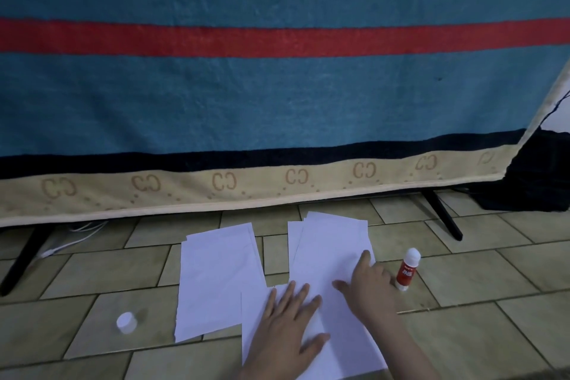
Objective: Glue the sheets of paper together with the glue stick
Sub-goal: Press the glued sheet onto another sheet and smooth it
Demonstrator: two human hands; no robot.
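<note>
Tiled floor (462,333) is filling the bottom of the frame, and a big teal blanket (277,102) with a red stripe and a beige border is hanging across the top two thirds, hiding whatever's behind it apart from two black legs poking out. That border is showing a repeated "CC" logo. Both hands are lying flat with fingers spread, gripping nothing: left hand (290,327) and right hand (370,281) are pressing on the overlapping sheets (333,244) at lower centre, whose near edge is getting cut off by the frame. Another paper pile (216,281) is sitting just left. The glue stick (407,270) is standing uncapped right of the right hand, its red label too blurry to read. Its white cap (126,322) is lying way over at lower left.
</note>
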